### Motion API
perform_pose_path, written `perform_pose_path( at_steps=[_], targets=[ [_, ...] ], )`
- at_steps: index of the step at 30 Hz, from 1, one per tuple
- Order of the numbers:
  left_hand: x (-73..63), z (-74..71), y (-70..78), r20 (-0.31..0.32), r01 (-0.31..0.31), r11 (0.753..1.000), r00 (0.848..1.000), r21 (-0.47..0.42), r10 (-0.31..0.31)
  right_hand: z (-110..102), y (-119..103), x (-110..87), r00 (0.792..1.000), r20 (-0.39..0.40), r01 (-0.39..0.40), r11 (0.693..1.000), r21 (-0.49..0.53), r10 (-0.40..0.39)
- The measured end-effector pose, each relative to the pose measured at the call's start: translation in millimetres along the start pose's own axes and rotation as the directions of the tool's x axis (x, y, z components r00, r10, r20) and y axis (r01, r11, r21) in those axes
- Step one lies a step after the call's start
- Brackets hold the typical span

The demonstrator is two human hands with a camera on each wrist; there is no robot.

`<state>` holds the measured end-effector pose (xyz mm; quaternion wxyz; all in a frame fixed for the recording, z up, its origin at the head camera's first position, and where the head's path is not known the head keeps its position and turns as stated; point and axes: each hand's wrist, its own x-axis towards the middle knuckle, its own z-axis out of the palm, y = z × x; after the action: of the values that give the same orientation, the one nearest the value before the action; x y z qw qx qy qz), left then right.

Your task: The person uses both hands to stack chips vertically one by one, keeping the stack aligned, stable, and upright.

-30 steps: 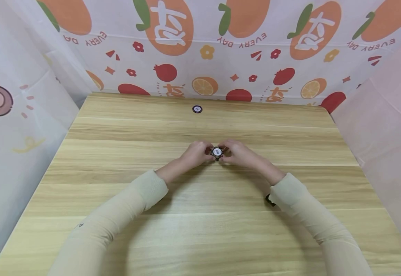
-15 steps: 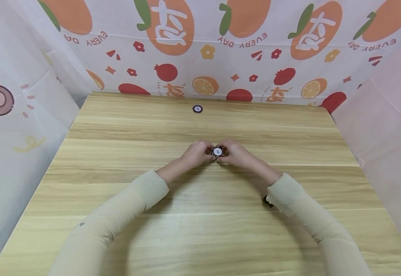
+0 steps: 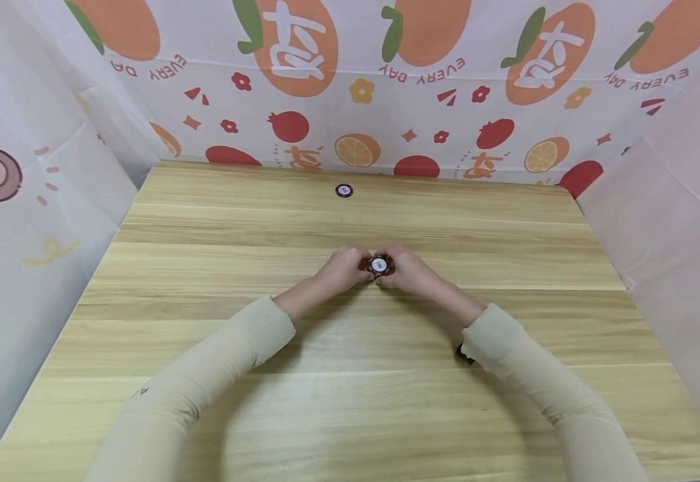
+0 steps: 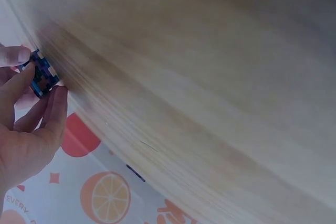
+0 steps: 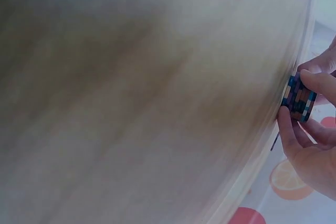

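Near the middle of the wooden table (image 3: 350, 402), a short stack of poker chips (image 3: 379, 266) shows its top chip, white in the centre with a dark patterned rim. My left hand (image 3: 343, 268) grips the stack from the left with thumb and fingers. From the right, my right hand (image 3: 408, 269) holds the same stack, its fingertips close to those of the left. In the left wrist view the side of the stack (image 4: 44, 76) is striped in several colours. The right wrist view shows the stack (image 5: 299, 98) between thumb and fingers, close over the tabletop.
A single dark-rimmed poker chip (image 3: 344, 191) lies flat near the table's back edge. Behind the table hangs a fruit-print curtain (image 3: 362, 127). A small black object (image 3: 464, 353) shows at the right sleeve cuff (image 3: 491, 335).
My right hand and forearm have shifted slightly left, closing in on the stack. My left hand and the single chip at the back have stayed in place.
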<state>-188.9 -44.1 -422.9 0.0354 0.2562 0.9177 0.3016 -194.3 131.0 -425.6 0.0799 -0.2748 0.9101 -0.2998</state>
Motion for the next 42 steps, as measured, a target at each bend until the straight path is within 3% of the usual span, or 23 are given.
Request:
perform_pose_path(
  at_steps=[9, 20, 25, 28, 35, 38, 42],
  targets=[
    [1.7, -3.1, -1.5, 0.002, -0.018, 0.999, 1.000, 0.028, 0.018, 3.7, -2.5, 1.2, 1.000, -0.011, -0.015, 0.999, -0.040, 0.015],
    [18.3, -19.0, -19.0, 0.070, 0.116, 0.993, 0.991, 0.013, -0.116, 4.4, -7.1, 2.3, 1.000, -0.005, -0.016, 0.999, -0.052, 0.015],
    [33.5, -27.2, -32.3, 0.039, 0.147, 0.986, 0.988, 0.076, -0.150, 3.6, -6.0, 2.6, 1.000, 0.005, -0.027, 0.998, -0.059, 0.027],
    [43.4, -33.0, -40.3, 0.012, 0.196, 0.970, 0.980, 0.144, -0.199, 3.3, -4.6, 2.4, 0.999, 0.006, -0.032, 0.998, -0.062, 0.032],
    [58.4, -46.1, -52.0, -0.004, 0.359, 0.908, 0.930, 0.217, -0.367, 4.0, -6.2, 1.7, 1.000, 0.006, -0.024, 0.997, -0.068, 0.025],
    [64.2, -48.6, -55.6, 0.015, 0.363, 0.902, 0.926, 0.233, -0.376, 4.2, -5.7, 1.9, 1.000, 0.010, -0.029, 0.997, -0.065, 0.030],
    [68.9, -49.0, -61.7, 0.073, 0.321, 0.902, 0.932, 0.288, -0.355, 3.9, -5.7, 2.8, 0.999, 0.010, -0.037, 0.998, -0.056, 0.037]
  ],
)
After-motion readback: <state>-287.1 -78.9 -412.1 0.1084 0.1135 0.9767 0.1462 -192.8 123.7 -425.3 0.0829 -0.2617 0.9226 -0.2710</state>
